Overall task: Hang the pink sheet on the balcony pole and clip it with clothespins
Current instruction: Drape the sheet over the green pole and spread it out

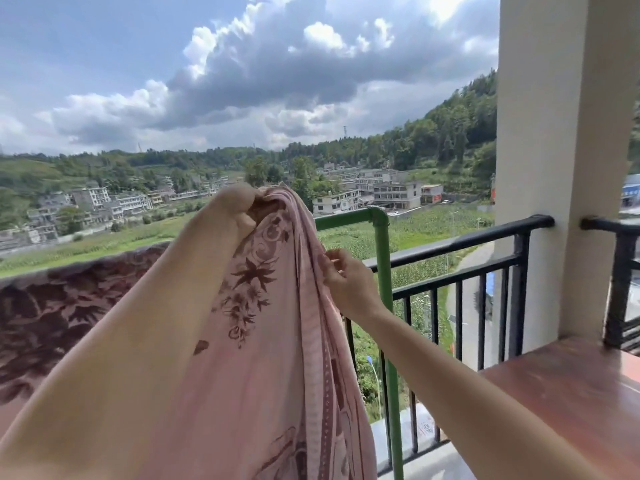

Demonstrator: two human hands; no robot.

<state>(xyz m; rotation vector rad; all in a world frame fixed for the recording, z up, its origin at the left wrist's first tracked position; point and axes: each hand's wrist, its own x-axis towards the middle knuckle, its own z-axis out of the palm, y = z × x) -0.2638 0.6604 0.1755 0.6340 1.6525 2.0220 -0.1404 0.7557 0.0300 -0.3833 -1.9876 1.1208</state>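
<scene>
From the head view, the left hand (239, 209) is clenching the pink sheet (277, 341) bunched high, near the green pole (346, 219); the right hand (341, 275) is pinching its right edge. Trailing folds risk snagging or slipping off.

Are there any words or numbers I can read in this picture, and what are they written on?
None can be read.
Red marks on the pale ledge below the black railing: too blurred to read.
Blue sign or front at the far right edge: too small to read.
Red front on a distant building: too small to read.
The pink sheet has only flower and swirl patterns, no letters.
</scene>
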